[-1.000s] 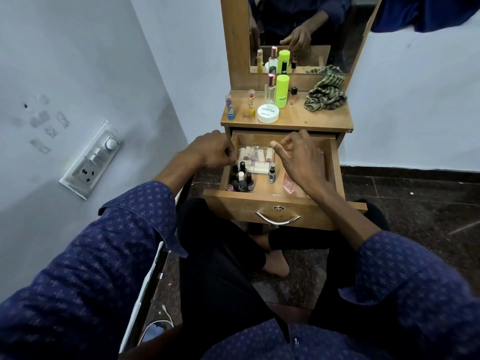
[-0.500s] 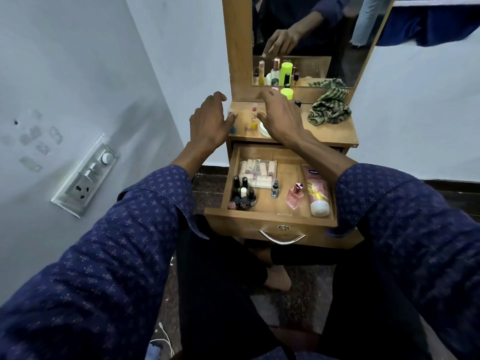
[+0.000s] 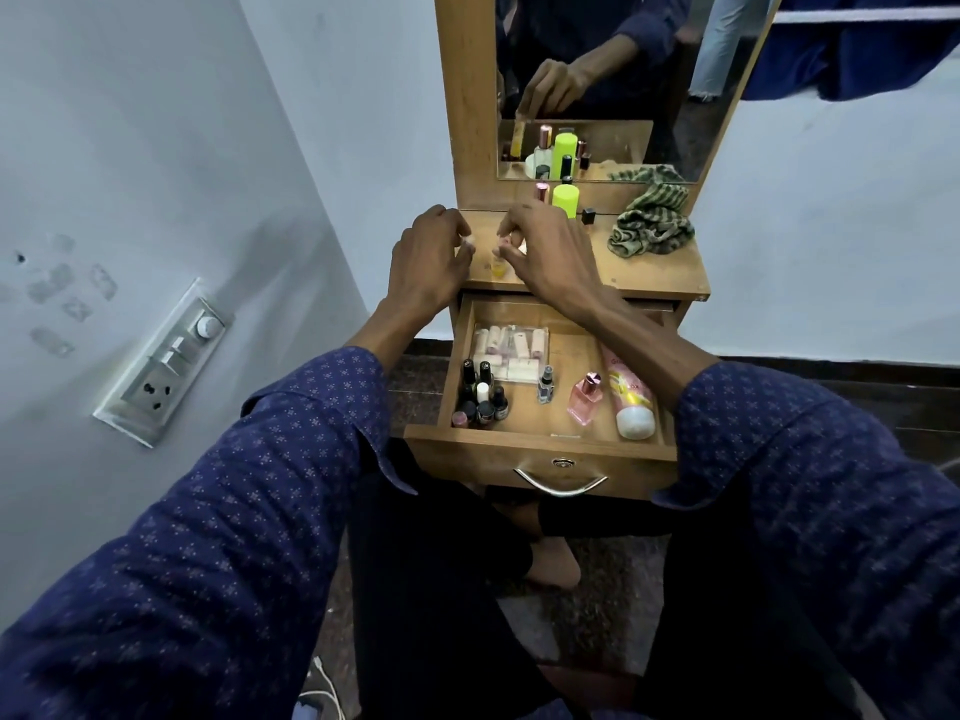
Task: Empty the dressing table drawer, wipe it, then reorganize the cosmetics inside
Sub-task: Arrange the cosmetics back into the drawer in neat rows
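At centre frame, left hand [image 3: 428, 257] and right hand [image 3: 550, 257] each pinched 1 small bottle on the tabletop [image 3: 649, 275]; drawer [image 3: 545, 459] below already held arranged cosmetics, task seemed nearly finished.

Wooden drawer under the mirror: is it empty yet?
No: the wooden drawer holds dark nail polish bottles, a pink perfume bottle and a pink tube.

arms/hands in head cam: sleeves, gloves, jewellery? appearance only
Both arms wear the same long-sleeved shirt, dark navy with a small repeating pale star-like print. The left sleeve and right sleeve have loose open cuffs pushed up, forearms bare. The left hand and right hand are ungloved; no rings, watch or bracelets visible.
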Demonstrator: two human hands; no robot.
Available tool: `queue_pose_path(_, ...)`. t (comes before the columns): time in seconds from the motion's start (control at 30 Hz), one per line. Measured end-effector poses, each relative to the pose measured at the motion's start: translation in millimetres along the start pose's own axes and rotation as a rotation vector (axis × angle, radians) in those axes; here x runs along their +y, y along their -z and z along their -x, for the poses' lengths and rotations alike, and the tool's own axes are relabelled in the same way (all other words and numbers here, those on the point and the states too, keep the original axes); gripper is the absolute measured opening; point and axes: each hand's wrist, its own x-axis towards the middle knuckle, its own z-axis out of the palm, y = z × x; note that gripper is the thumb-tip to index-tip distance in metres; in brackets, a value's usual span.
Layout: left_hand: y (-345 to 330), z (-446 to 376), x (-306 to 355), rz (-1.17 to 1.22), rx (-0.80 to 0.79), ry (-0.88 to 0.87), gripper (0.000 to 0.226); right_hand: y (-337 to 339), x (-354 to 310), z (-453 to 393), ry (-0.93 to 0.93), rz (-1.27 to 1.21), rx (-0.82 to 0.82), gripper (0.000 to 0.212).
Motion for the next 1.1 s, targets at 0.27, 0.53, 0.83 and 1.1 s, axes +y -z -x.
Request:
queue_pose_path(0.27, 23, 36, 16, 0.304, -0.128, -0.008, 0.009, 39, -8, 62, -0.116, -0.125, -0.041, 0.013)
queue_pose_path(0.53, 8, 90, 22, 0.363, -0.451, -0.021, 0.009, 27, -9, 121, -0.262, -0.093, -0.274, 0.015)
queue_pose_path(0.83, 4, 112, 13, 0.250, -0.563, -0.044, 0.011, -2, -18, 150, -0.304, -0.042, -0.372, 0.020)
queue_pose_path(1.1, -1, 114, 0, 0.117, -0.703, -0.063, 0.014, -19, -27, 156, -0.429, -0.272, -0.515, 0.017)
